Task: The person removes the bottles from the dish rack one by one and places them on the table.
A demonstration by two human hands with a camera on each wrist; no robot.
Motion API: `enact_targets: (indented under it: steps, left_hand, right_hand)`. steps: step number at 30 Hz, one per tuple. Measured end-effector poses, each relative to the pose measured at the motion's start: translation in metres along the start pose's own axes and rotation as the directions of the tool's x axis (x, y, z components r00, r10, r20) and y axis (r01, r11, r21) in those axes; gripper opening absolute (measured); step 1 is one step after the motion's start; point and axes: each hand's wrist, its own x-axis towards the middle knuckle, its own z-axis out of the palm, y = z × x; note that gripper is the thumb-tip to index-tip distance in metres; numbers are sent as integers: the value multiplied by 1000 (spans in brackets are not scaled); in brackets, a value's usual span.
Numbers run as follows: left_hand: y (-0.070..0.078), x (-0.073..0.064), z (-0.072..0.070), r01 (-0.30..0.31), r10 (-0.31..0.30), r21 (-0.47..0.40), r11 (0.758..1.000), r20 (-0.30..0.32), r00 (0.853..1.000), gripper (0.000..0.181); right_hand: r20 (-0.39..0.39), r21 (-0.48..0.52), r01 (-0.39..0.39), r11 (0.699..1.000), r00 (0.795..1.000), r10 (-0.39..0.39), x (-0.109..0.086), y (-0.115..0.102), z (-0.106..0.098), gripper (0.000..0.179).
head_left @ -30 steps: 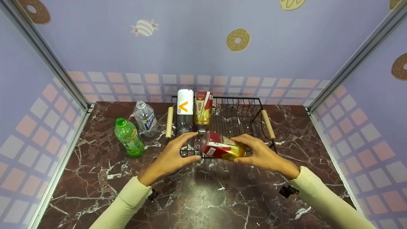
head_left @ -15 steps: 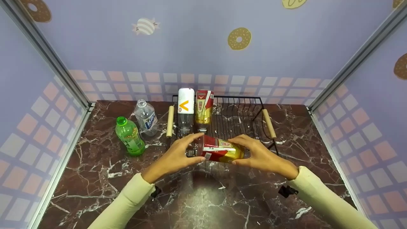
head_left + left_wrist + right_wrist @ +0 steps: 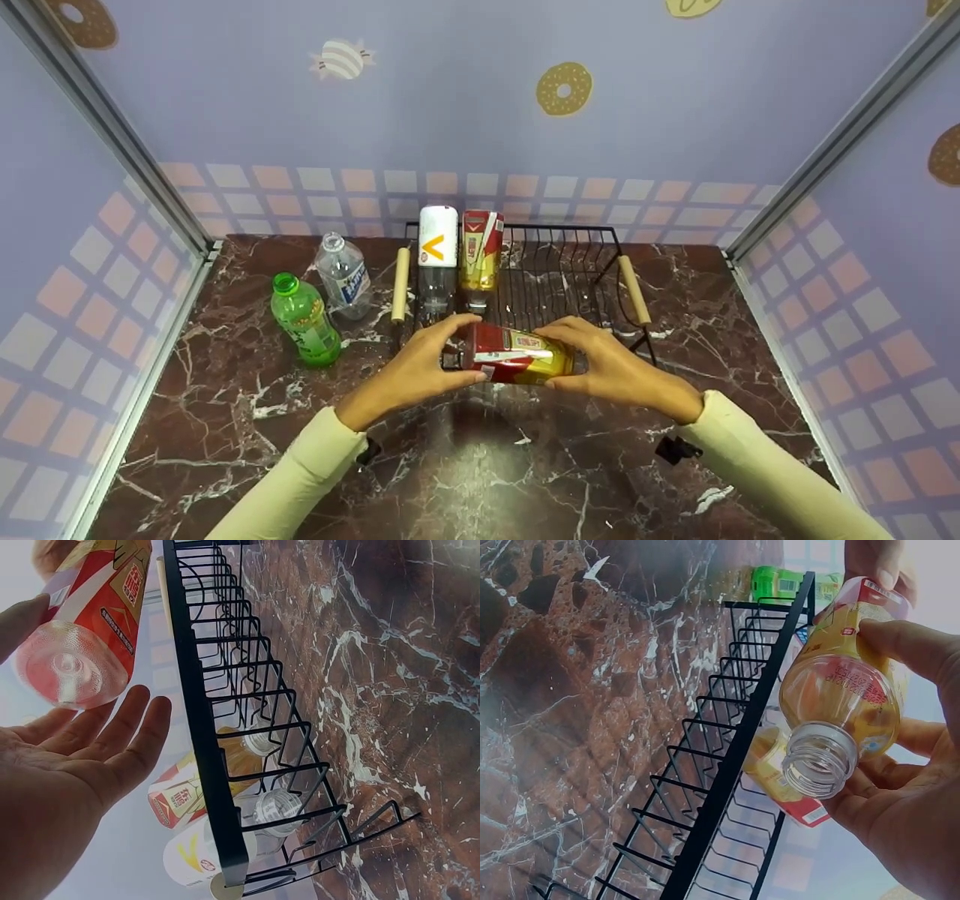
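A clear plastic drink bottle (image 3: 521, 354) with a red and yellow label lies sideways in the air above the rack's front edge. My right hand (image 3: 619, 367) grips its neck half; the open mouth, without a cap, shows in the right wrist view. Around the base end is my left hand (image 3: 416, 361), its thumb against the label. A matching red-yellow bottle (image 3: 481, 251) and a white-labelled bottle (image 3: 438, 240) stand upside down, side by side, in the black wire rack (image 3: 559, 227).
Left of the rack, a green bottle (image 3: 306, 322) and a clear bottle (image 3: 345, 277) with a blue label stand upright on the marbled tabletop (image 3: 480, 480). Wooden handles (image 3: 634, 291) stick up at both rack ends. Patterned walls (image 3: 480, 112) enclose the back and sides.
My left hand has moved right and closed in on the bottle's base. The bottle has levelled out and shifted slightly toward the left. My right hand keeps its grip.
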Motion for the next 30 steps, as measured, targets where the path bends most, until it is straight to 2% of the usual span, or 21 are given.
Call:
enact_targets:
  steps: [6,11,21,30]
  left_hand:
    - [0,1,1,-10,10,19,1000,1,1000,82]
    - [1,0,1,-2,2,44,999,12,1000,80]
    - [-1,-4,3,29,-31,40,999,40,999,76]
    - [8,-2,8,29,-36,84,996,85,996,72]
  right_hand:
    - [-1,-14,20,1000,1000,-20,1,-3,0,71]
    - [2,-14,32,999,999,-32,2,-5,-1,71]
    - [15,-27,44,999,999,-43,2,-12,-2,71]
    - [19,-7,43,999,999,-42,1,-19,0,70]
